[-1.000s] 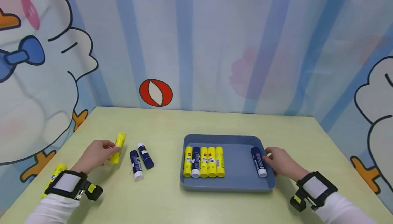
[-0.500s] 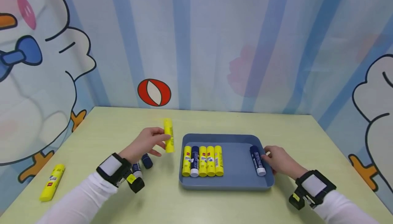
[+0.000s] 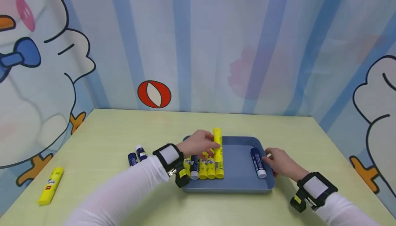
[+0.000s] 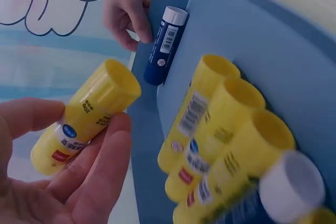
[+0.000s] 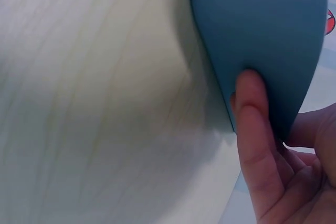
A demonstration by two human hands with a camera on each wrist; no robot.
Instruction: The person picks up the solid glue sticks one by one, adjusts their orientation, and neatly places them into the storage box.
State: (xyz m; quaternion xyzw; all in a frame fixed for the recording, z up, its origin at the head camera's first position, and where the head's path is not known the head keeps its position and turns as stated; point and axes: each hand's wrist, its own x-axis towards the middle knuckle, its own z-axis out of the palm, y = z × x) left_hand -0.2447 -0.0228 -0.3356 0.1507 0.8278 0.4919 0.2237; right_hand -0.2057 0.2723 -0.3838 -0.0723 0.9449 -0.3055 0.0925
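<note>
My left hand (image 3: 198,143) pinches a yellow glue stick (image 3: 218,138) between thumb and fingers, held above the blue-grey tray (image 3: 238,167). In the left wrist view, this glue stick (image 4: 79,121) is tilted, its open-looking end towards the tray. Below the hand lies a row of yellow glue sticks (image 3: 219,172) with one navy glue stick (image 3: 194,171) among them; the hand partly covers them. A navy, white-capped glue stick (image 3: 258,163) leans near the tray's right wall. My right hand (image 3: 283,165) holds that end of the tray, fingers (image 5: 252,114) against its outer wall and thumb at the rim.
Two navy glue sticks (image 3: 142,153) lie on the table left of the tray, partly hidden by my left sleeve. Another yellow glue stick (image 3: 51,185) lies near the table's left edge. A printed cartoon curtain (image 3: 210,47) hangs behind the table.
My left hand has carried the yellow glue stick rightwards from the table's left side to over the row in the tray. The right hand has stayed at the tray's right end.
</note>
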